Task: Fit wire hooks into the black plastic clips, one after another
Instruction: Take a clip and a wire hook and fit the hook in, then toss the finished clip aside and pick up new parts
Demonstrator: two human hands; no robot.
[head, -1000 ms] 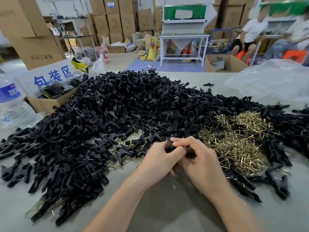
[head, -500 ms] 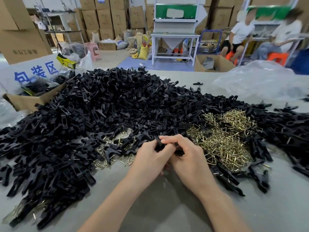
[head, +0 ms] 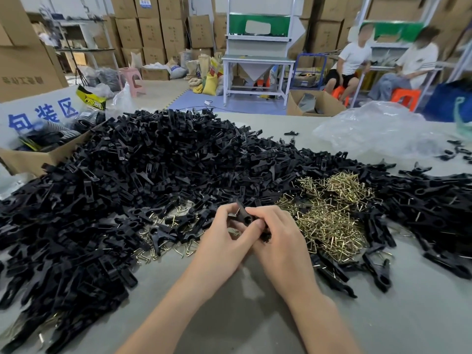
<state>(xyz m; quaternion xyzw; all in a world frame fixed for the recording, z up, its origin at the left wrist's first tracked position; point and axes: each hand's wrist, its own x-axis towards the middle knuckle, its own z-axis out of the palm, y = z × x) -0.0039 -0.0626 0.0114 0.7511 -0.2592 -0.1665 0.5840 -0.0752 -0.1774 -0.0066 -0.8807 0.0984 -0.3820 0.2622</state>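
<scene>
clip (head: 245, 216) was held up between the two hands, just above the table (head: 229, 315) and close in front of the big clip pile (head: 153, 162), with the hook heap (head: 332, 215) just to its right. half a second before, the two thumbs lay tight together over it and almost nothing of it showed. now the hands had parted a little, and the upper end of the clip stood free and tilted between them.

the right hand (head: 279, 241) pinched the clip between thumb and first finger - its other fingers were curled under, and i could not tell what the dark piece below them was. the left hand (head: 224, 241) had its fingers curled round the clip's left side, and a short piece of pale wire, probably the hook (head: 236, 213), showed there against the clip.

to my judgement this small opening of the hands meant that the pressing step was finished or nearly finished - the hook looked to be in the clip, but whether it was fully seated was too small to see. if it was, this clip only needed to be put aside and the next clip and hook taken. the pile was very large, so the task as a whole seemed far from its end.
</scene>
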